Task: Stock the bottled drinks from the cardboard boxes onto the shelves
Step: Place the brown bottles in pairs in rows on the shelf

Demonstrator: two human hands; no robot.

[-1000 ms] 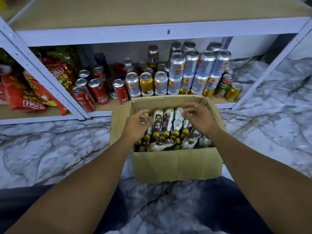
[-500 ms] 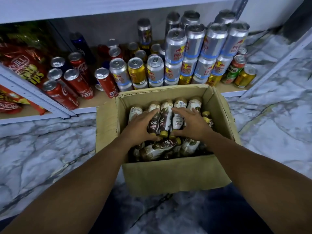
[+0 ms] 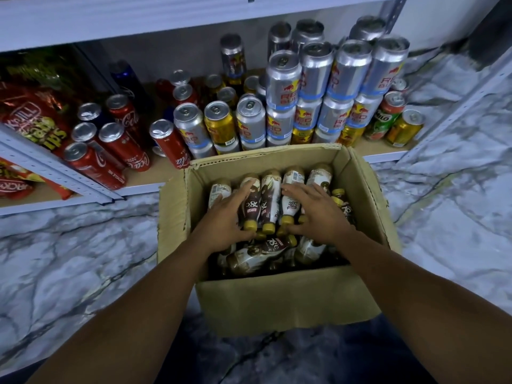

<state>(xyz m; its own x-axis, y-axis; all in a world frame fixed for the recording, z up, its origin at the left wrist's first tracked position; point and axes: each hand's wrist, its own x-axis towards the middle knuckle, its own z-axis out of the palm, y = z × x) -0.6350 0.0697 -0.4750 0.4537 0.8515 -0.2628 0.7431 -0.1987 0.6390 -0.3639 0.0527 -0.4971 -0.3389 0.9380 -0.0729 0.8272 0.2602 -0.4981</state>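
Head camera looks down on the bottled drinks, a row of coffee-coloured bottles lying on their sides in the open cardboard box, their yellow caps pointing toward the person. The left hand grips a brown-labelled bottle in that row, fingers curled over its body and thumb down by the caps. The right hand grips a white-labelled bottle just beside it, fingers spread across the top and thumb tucked under near the cap. More bottles lie beneath the row, and one crosswise bottle rests nearer the person, below both wrists. The box stands on the marble-patterned floor, its far wall close against the front edge of the bottom shelf. On that shelf, right behind the box, silver energy-drink cans are stacked in tiers, with gold cans among and under them and a green can toward the right end. Red cola cans stand to the left of those, tilted in the wide-angle view. Farther left, past a grey upright, snack bags fill the neighbouring bay. A pale shelf beam runs across the top.
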